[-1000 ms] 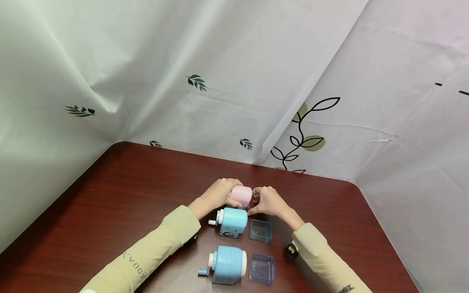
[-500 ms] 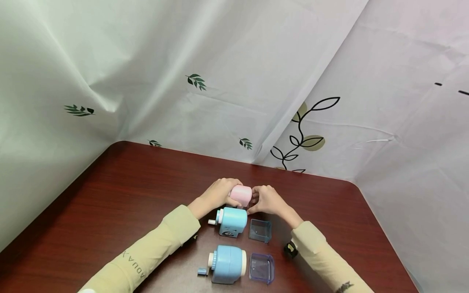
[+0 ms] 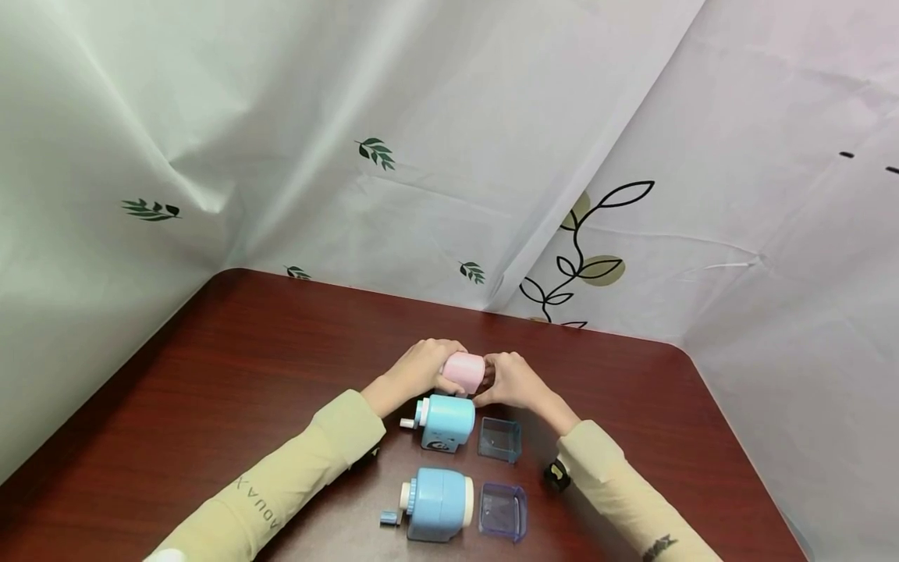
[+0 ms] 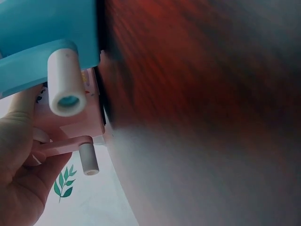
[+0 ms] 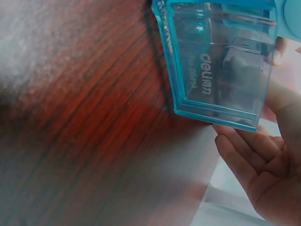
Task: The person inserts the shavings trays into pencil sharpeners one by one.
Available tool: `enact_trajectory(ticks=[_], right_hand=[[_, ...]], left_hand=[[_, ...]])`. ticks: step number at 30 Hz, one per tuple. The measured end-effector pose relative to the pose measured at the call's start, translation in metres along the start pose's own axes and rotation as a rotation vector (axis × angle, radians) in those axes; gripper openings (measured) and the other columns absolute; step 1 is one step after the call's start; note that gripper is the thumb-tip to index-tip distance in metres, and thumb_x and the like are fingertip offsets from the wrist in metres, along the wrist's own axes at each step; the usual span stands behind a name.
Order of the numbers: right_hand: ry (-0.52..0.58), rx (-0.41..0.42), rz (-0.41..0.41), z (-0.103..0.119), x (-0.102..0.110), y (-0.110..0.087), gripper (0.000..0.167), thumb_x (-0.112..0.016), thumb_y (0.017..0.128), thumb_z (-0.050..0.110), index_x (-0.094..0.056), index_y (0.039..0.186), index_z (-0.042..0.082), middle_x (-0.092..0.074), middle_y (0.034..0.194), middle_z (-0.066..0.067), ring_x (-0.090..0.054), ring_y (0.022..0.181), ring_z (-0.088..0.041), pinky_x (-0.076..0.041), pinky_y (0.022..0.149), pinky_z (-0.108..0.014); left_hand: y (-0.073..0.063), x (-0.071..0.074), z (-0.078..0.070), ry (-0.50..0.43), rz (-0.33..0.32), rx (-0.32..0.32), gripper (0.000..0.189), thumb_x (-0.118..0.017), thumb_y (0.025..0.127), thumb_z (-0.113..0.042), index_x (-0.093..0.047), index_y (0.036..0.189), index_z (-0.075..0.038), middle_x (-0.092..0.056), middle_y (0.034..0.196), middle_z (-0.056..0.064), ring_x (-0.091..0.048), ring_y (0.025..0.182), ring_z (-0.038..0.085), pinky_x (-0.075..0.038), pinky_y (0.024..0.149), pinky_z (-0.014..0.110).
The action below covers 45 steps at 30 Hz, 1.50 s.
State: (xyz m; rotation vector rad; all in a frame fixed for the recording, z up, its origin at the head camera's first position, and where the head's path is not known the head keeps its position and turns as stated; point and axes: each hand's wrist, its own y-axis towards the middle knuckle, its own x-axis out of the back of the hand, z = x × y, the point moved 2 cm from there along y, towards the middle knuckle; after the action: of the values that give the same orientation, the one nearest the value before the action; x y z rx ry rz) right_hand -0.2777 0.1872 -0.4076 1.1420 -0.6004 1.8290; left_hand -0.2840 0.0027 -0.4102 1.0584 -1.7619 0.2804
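Observation:
My left hand (image 3: pixel 420 368) grips a pink crank pencil sharpener (image 3: pixel 464 373) at the back of a row, thumb on the near side. Its crank handle (image 4: pixel 88 159) points down in the left wrist view. My right hand (image 3: pixel 516 382) is at the sharpener's right end, thumb and fingers curved around that end; whether they pinch anything I cannot tell. In the right wrist view, a clear blue shavings drawer (image 5: pixel 221 70) partly hides those fingers. Just in front of the pink one stands a light-blue pencil sharpener (image 3: pixel 449 420), its white-tipped crank on the left.
Nearest on the dark red table (image 3: pixel 281 343) stands a larger blue pencil sharpener (image 3: pixel 438 503) with a cream front. Right of it lies a clear purple drawer (image 3: pixel 502 511), with the clear blue drawer behind. White patterned sheeting (image 3: pixel 316 156) hangs around the table's back and sides.

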Motion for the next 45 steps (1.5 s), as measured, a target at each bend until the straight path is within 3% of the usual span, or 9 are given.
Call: enact_trajectory(ticks=[14, 24, 45], right_hand=[[-0.036, 0.0, -0.003, 0.001, -0.002, 0.003, 0.048, -0.089, 0.061, 0.029, -0.067, 0.094, 0.001, -0.07, 0.081, -0.004, -0.058, 0.067, -0.005, -0.049, 0.061, -0.02], [-0.082, 0.057, -0.035, 0.001, -0.005, 0.007, 0.044, -0.088, 0.062, 0.028, -0.069, 0.093, 0.003, -0.07, 0.079, -0.003, -0.058, 0.066, -0.007, -0.047, 0.06, -0.019], [-0.101, 0.084, -0.019, 0.006, -0.006, 0.013, 0.041, -0.087, 0.063, 0.029, -0.069, 0.09, 0.005, -0.069, 0.078, -0.003, -0.056, 0.063, -0.007, -0.045, 0.057, -0.019]], left_hand=[[0.001, 0.0, 0.0, 0.0, 0.005, 0.006, 0.053, -0.085, 0.07, -0.034, -0.066, 0.112, -0.009, -0.069, 0.103, 0.004, -0.062, 0.083, 0.018, -0.052, 0.071, 0.031], [0.002, 0.0, 0.002, -0.01, 0.006, 0.006, 0.052, -0.085, 0.07, -0.032, -0.066, 0.113, -0.009, -0.069, 0.104, 0.005, -0.062, 0.083, 0.018, -0.051, 0.072, 0.03], [-0.001, 0.0, 0.003, -0.031, 0.001, 0.014, 0.05, -0.085, 0.071, -0.03, -0.065, 0.113, -0.009, -0.069, 0.104, 0.005, -0.062, 0.085, 0.018, -0.052, 0.074, 0.032]])
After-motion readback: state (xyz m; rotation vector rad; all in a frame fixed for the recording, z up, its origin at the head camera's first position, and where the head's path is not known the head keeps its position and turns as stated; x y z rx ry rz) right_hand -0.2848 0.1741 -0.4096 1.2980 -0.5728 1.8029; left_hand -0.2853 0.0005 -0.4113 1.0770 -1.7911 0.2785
